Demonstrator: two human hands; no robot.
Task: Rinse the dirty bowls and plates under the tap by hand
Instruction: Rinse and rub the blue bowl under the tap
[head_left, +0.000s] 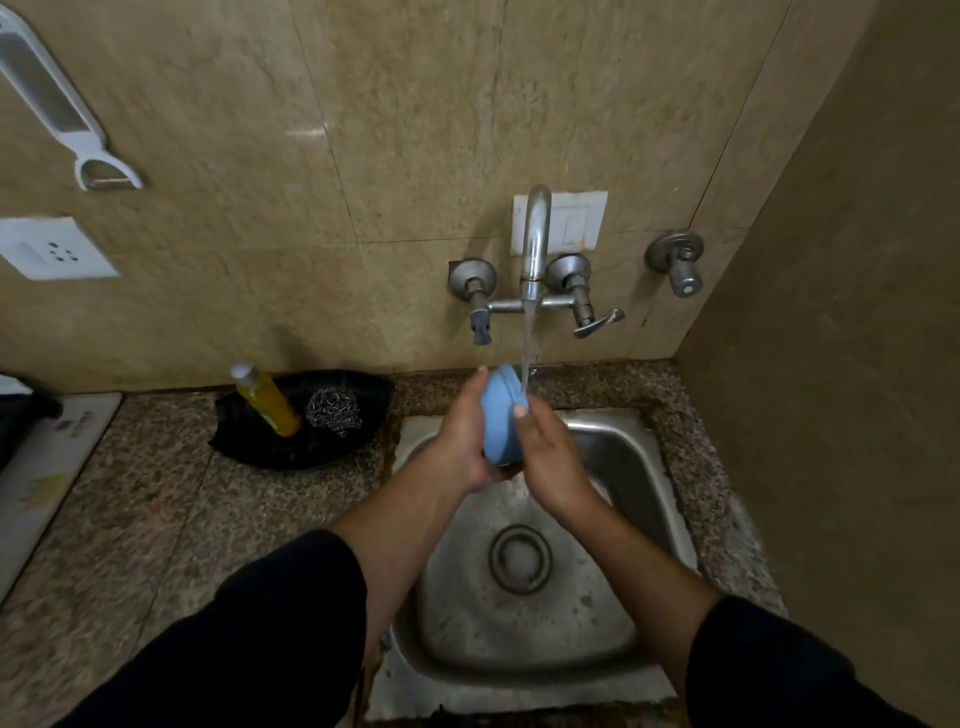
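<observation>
**Fig. 1. Head view: rinsing 1 dish under the running tap.**

At centre frame you hold the blue bowl (497, 415) on edge over the back of the sink (623, 457). It sits just below the tap spout (535, 239). The water stream (527, 353) strikes its upper right rim. From this angle it reads as a small bowl, though it could be a deep plate.

Your left hand (465, 436) is closed round the bowl's left side, palm cupping the outer wall and thumb tip reaching the top edge. Your right hand (548, 452) meets it from the right. 1 digit, seemingly the thumb, is pressed on the near rim and the other fingers pass out of sight behind the bowl. It reads as a pinch on the rim, but how tightly those fingers curl cannot be seen.

**Handling.**
- **Material:** the bowl looks light and rigid, probably plastic or melamine, so it is unlikely to be fragile.
- **Slip risk:** wet, and possibly soapy, it will be slippery. The risk is a slip into the steel basin above the drain (519, 558), not breakage.
- **Where to hold:** take it by the rim at 2 opposite points, or cup the base in 1 palm. Turn it so the stream runs across the inner face.

**Surroundings.**
- **Left of the sink:** on the granite counter (156, 519), a yellow bottle (267, 400) and a steel scourer (332, 408) rest on a black cloth (296, 447).
- **Upper left of the frame:** a white peeler (62, 114) hangs on the wall.

No other bowls or plates are in view.
</observation>
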